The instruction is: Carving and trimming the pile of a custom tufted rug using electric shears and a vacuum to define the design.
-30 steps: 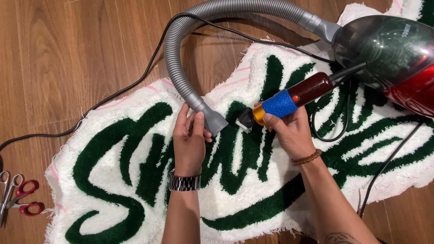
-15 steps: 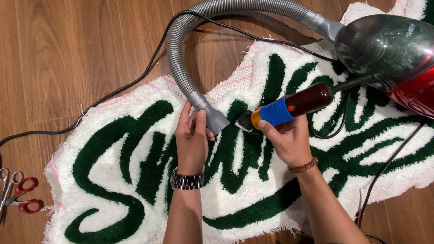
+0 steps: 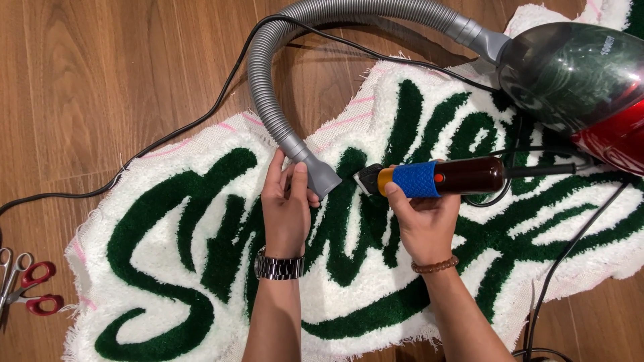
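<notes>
A white tufted rug (image 3: pixel 168 268) with dark green lettering lies on the wooden floor. My left hand (image 3: pixel 287 208), with a metal watch at the wrist, grips the grey nozzle (image 3: pixel 315 171) of a ribbed vacuum hose (image 3: pixel 268 87), its mouth resting on the pile. My right hand (image 3: pixel 426 221), wearing a bead bracelet, holds an electric trimmer (image 3: pixel 436 178) with a blue grip and brown body. The trimmer's blade head touches the rug just right of the nozzle mouth.
A red and dark vacuum cleaner body (image 3: pixel 577 80) sits on the rug's upper right. Black cords (image 3: pixel 168 137) run across the floor and over the rug. Red-handled scissors (image 3: pixel 30 288) and another pair lie at the left edge.
The trimmer has swung from a tilted angle to nearly level, and both hands with nozzle and blade have shifted slightly along the green lettering.
</notes>
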